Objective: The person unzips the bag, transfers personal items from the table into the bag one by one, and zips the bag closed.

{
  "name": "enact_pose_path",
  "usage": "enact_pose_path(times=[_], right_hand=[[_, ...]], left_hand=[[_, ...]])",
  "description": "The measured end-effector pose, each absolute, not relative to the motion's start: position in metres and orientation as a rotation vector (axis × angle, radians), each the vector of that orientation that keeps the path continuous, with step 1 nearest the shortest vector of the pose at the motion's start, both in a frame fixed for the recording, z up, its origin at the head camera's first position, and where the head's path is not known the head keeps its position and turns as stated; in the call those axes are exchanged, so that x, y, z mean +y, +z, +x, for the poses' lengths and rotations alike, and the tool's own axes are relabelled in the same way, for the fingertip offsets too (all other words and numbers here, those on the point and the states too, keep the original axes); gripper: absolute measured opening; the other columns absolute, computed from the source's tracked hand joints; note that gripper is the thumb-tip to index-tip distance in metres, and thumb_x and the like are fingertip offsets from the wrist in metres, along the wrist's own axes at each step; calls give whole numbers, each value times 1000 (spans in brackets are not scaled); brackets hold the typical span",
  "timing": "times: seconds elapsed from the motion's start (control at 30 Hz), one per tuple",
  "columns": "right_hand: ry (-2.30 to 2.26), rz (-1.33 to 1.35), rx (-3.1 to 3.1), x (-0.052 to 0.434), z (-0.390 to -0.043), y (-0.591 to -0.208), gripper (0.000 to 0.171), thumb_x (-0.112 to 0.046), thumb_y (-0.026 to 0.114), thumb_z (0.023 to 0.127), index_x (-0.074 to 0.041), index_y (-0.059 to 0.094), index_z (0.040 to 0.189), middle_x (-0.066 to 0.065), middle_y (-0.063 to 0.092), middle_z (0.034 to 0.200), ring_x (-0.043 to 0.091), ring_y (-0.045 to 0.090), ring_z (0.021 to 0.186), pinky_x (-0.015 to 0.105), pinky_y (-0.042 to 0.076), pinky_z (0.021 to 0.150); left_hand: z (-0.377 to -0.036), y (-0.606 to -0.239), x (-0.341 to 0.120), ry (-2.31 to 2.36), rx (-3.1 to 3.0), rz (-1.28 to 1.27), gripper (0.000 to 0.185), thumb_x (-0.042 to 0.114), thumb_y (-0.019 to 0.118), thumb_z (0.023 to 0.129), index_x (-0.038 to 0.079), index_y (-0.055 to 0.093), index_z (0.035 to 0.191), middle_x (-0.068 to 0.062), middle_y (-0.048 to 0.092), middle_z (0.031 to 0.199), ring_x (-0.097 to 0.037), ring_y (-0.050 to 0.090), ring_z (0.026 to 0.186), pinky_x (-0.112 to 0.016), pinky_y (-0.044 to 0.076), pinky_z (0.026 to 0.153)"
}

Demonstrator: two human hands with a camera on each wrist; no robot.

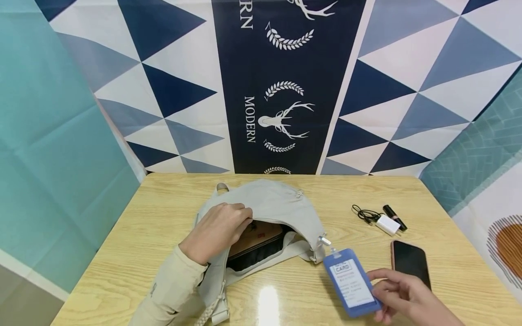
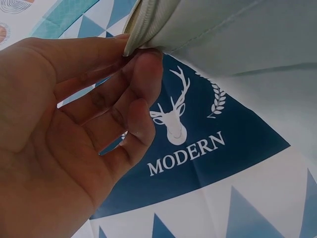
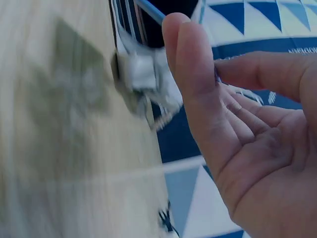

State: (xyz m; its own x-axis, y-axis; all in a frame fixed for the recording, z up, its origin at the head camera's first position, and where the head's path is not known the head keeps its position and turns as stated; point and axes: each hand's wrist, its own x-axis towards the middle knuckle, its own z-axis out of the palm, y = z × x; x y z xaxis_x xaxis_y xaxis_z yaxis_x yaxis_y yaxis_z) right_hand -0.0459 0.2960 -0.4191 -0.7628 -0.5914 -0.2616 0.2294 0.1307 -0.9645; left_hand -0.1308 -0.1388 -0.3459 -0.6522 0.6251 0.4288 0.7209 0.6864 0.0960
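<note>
Left hand (image 1: 218, 228) is pinching the beige bag (image 1: 277, 203) rim, holding it open; right hand (image 1: 401, 294) is grasping the blue card holder (image 1: 350, 280) beside it.

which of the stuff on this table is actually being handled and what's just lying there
In hand:
left hand pinching open the beige bag
right hand holding the blue card holder

Lying about:
phone
white charger with black cable
black tube
</note>
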Motion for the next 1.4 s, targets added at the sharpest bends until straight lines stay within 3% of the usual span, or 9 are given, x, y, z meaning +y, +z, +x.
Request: enact_pose_path(times=[0.23, 0.53, 0.73, 0.93, 1.2, 1.4], right_hand=[[-1695, -482, 1629, 256, -52, -422, 38, 0, 40, 106, 14, 39, 141, 22, 67, 98, 20, 69, 79, 34, 57, 72], [-1633, -565, 1777, 199, -72, -426, 42, -7, 50, 104, 14, 43, 140, 25, 65, 94, 16, 69, 65, 37, 58, 57], [-1663, -596, 1785, 176, -81, -435, 40, -7, 51, 103, 13, 45, 138, 26, 65, 94, 18, 70, 63, 41, 58, 57], [-1677, -656, 1731, 154, -89, -441, 38, -6, 49, 104, 10, 46, 138, 31, 66, 84, 18, 70, 63, 47, 57, 58], [-1733, -631, 1727, 135, -99, -447, 41, -9, 45, 106, 15, 41, 140, 31, 66, 79, 16, 68, 64, 35, 58, 59], [-1828, -492, 1752, 122, -98, -447, 48, -15, 51, 105, 16, 41, 140, 24, 68, 91, 18, 68, 72, 33, 58, 68]], left_hand=[[-131, -343, -138, -363, -2555, -1044, 18, 6, 73, 90, 15, 66, 77, 6, 57, 68, -4, 47, 53, -21, 44, 56], [-131, -345, -138, -353, -2537, -1050, 15, 7, 73, 91, 14, 67, 79, 5, 59, 69, -6, 49, 55, -23, 46, 57], [-131, -345, -139, -360, -2535, -1051, 15, 7, 74, 90, 15, 67, 79, 7, 58, 69, -5, 50, 56, -23, 46, 58], [-130, -345, -140, -342, -2542, -1046, 14, 8, 73, 91, 15, 67, 80, 7, 58, 70, -5, 47, 56, -23, 46, 57], [-131, -346, -138, -352, -2549, -1047, 11, 9, 73, 92, 14, 68, 83, 7, 61, 73, -6, 53, 59, -26, 49, 60], [-130, -343, -141, -345, -2558, -1034, 11, 8, 73, 91, 14, 68, 82, 7, 61, 73, -6, 52, 58, -25, 48, 58]])
